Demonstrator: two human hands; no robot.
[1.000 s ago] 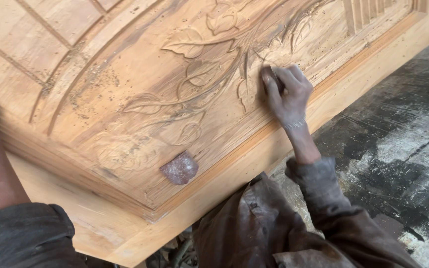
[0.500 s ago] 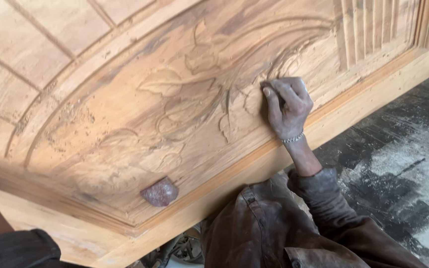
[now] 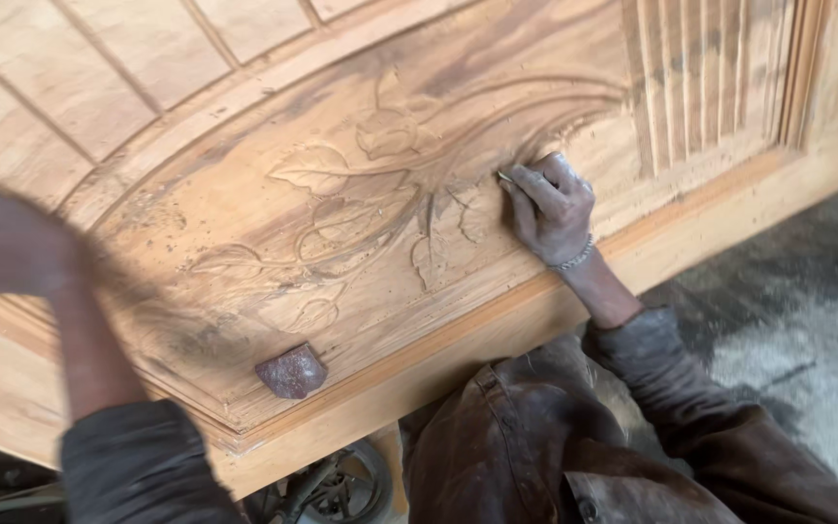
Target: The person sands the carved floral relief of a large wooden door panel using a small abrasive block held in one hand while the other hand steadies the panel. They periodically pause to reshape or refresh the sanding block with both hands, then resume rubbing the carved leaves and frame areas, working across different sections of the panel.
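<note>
Right hand (image 3: 553,209) down on door (image 3: 244,116), at the carving (image 3: 390,209). Fingers (image 3: 535,189) curled tight together, pinching sth small & thin between thumb and forefinger: a pale tip (image 3: 503,177) shows just past the knuckles, prob. a scrap of abrasive or a small tool, too small to tell which. Tip pressed into the groove where carved stem sweeps up-right toward the fluted strips (image 3: 710,78).

Relative to those fingers: leaves & stems lie directly left and down-left, touching at the tip; long axis of main stem runs from lower left up to the right, passing right under the fingertips. Fluted strips up-right of the knuckles, near but not touched. Frame rail (image 3: 535,311) below wrist, wrist crossing it. Bead bracelet (image 3: 574,258) on wrist.

Left hand (image 3: 7,243) well off to the left of carving, badly blurred; can't tell if fingers spread or closed, or if holding anything. Appears over plain part of panel, well apart from right-hand fingers.

Dark reddish lump (image 3: 291,372) sits on lower moulding, down-left of right-hand fingers, between both hands, untouched; closer to left forearm than to right fingers.

Right hand clearly the nearer to carving, already on it. Grey dusty floor (image 3: 788,320) right of the door.
</note>
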